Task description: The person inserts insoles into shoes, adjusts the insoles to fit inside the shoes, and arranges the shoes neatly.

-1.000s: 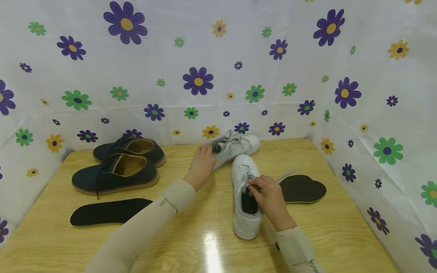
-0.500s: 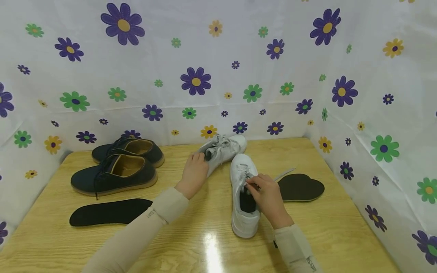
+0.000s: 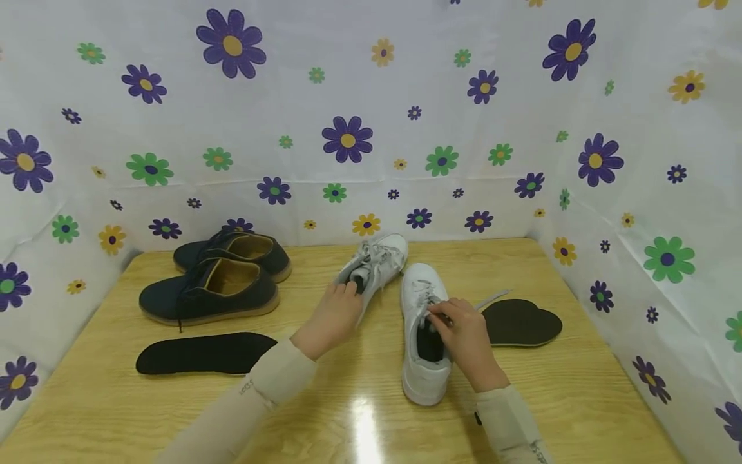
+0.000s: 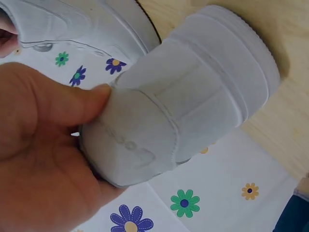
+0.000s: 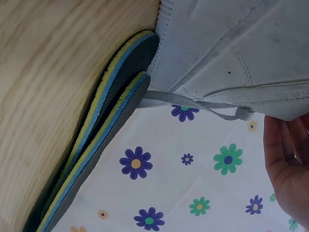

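Observation:
My left hand [image 3: 333, 317] grips the heel of a white sneaker [image 3: 379, 261] at the back of the table. In the left wrist view, the thumb lies on one side of that heel [image 4: 140, 130] and the fingers are on the other, mostly hidden. A second white sneaker [image 3: 426, 380] stands nearer, toe pointing away, with a dark insole [image 3: 430, 345] inside. At the edge of its opening, close to the laces, my right hand [image 3: 466, 335] pinches the upper. A loose grey lace [image 5: 188, 100] trails sideways from this sneaker toward two dark insoles [image 5: 104, 140].
Two dark blue lace-up shoes [image 3: 209, 299] stand at the back left. In front of them lies a black insole [image 3: 203, 353], partly behind my left sleeve. The dark insoles [image 3: 522, 323] sit right of the near sneaker. Flowered cloth [image 3: 382, 96] encloses the wooden table [image 3: 336, 412].
My left hand has shifted the far sneaker to the left and turned its toe further away from me. The near sneaker and my right hand stay about where they were.

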Motion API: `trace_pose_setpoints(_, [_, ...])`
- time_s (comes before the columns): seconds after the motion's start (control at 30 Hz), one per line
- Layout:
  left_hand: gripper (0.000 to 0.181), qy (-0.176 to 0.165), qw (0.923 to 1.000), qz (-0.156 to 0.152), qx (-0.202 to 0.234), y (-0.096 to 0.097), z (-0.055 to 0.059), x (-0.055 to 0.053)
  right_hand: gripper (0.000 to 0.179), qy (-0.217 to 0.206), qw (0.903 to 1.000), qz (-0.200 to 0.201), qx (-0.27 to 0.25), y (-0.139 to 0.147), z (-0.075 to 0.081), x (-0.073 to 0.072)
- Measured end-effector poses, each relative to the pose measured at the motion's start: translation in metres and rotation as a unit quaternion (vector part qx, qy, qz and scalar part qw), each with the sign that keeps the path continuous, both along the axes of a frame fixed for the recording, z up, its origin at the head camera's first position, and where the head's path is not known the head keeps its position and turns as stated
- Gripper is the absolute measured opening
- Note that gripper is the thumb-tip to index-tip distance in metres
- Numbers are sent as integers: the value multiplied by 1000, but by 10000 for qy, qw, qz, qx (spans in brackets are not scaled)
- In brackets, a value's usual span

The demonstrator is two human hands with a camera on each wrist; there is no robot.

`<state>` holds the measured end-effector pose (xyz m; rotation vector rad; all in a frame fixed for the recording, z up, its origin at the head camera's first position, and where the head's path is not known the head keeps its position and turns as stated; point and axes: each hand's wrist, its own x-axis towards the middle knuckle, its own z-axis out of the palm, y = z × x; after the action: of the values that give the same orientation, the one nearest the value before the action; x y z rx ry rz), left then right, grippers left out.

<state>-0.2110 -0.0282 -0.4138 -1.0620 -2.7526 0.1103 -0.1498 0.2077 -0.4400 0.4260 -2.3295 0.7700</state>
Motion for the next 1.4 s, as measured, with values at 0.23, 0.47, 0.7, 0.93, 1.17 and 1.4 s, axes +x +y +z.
trace_pose_setpoints(0.23, [12, -772, 9964, -282, 211, 3, 0, 9, 18, 96, 9998, 176, 86, 10, -1, -1])
trace_pose_setpoints(0.47, [19, -1111, 9884, -779, 689, 17, -2, 27, 16, -138, 9997, 103, 198, 21, 1, -8])
trace_pose_setpoints(0.7, [24, -1109, 9838, -778, 1175, 31, -5, 41, 14, -275, 9992, 153, 243, 27, 3, -12])
trace_pose_setpoints(0.93, [27, -1200, 9791, -666, 1501, 31, -8, 51, 13, -272, 9987, 301, 302, 27, 6, -16])
trace_pose_setpoints(1.17, [36, -1065, 9818, -873, 1305, 25, -7, 60, 12, -308, 9989, 297, 213, 20, 8, -16])
trace_pose_setpoints(1.4, [33, -1021, 9794, -1006, 1419, 27, -11, 68, 13, -233, 9993, 204, 203, 18, 5, -12])
